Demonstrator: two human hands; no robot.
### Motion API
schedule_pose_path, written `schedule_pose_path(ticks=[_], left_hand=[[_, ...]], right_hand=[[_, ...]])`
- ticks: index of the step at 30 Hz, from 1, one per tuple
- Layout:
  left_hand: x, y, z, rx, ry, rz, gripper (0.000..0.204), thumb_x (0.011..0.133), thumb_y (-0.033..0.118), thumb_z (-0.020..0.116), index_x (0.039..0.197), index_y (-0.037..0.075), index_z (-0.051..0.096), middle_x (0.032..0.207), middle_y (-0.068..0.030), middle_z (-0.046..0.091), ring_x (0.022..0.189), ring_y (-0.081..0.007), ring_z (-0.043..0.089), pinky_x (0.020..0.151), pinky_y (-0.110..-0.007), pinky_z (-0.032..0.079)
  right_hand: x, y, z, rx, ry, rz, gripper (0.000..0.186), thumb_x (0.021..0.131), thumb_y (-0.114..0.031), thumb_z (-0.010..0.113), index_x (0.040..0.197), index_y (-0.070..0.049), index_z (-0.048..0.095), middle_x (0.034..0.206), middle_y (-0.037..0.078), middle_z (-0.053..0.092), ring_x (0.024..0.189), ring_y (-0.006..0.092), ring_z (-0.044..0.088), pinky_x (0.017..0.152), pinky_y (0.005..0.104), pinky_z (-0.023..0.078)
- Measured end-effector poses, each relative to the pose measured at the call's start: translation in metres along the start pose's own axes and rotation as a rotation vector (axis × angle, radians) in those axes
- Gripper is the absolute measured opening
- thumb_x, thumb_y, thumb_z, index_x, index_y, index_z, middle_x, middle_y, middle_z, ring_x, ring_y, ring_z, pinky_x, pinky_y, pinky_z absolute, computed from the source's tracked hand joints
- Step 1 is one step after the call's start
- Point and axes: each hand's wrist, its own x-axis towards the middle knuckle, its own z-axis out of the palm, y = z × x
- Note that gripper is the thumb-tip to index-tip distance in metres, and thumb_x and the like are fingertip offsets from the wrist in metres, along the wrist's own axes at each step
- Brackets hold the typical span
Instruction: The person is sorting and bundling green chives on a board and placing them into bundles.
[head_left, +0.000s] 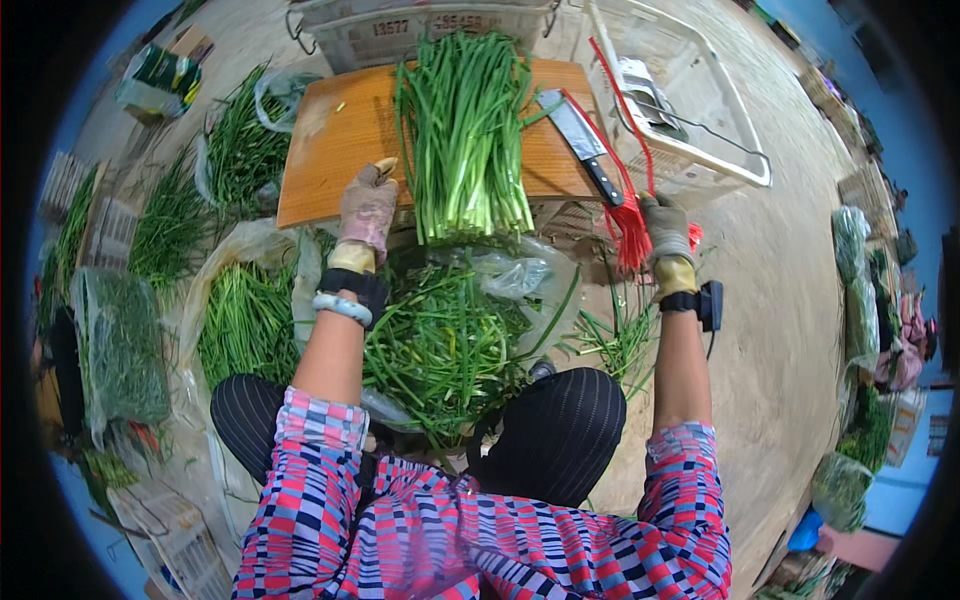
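A thick bunch of green leafy stalks, like garlic chives (468,140), lies on a wooden board (330,120), its pale cut ends toward me. My left hand (368,212), in a dusty glove with yellowish fingertips, is at the board's near edge, left of the bunch. Its fingers are curled and nothing shows in them. A cleaver (580,145) with a black handle rests on the board's right side. Beyond the handle's end hangs a bundle of red ties (630,235). My gloved right hand (670,235) is closed beside it, gripping a long red tie (640,135) that arcs upward.
A plastic bag of loose greens (440,335) sits between my knees. More bagged greens (245,325) stand at left. A white crate (715,110) holding papers is at far right, another crate (420,40) behind the board. Scattered stalks (620,340) lie on the floor.
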Motion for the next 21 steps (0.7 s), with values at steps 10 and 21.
schedule_pose_path(ticks=[10, 21], left_hand=[[0.008, -0.051, -0.008, -0.093, 0.134, 0.152, 0.021, 0.083, 0.018, 0.06, 0.102, 0.015, 0.067, 0.081, -0.0096, 0.068, 0.068, -0.0207, 0.063, 0.063, -0.031, 0.048], [-0.155, 0.07, 0.005, -0.788, -0.535, -0.179, 0.055, 0.078, 0.048, 0.068, 0.111, 0.005, 0.061, 0.062, 0.0059, 0.048, 0.053, -0.0036, 0.04, 0.048, -0.018, 0.033]], right_hand=[[-0.05, -0.027, -0.021, 0.677, 0.245, 0.052, 0.021, 0.091, -0.022, 0.059, 0.092, -0.003, 0.068, 0.066, 0.0, 0.06, 0.056, 0.0068, 0.05, 0.053, 0.0218, 0.041], [-0.139, -0.101, 0.005, 0.037, -0.854, -0.402, 0.032, 0.089, -0.032, 0.061, 0.098, -0.002, 0.066, 0.063, 0.006, 0.058, 0.058, 0.007, 0.049, 0.054, 0.0246, 0.042]])
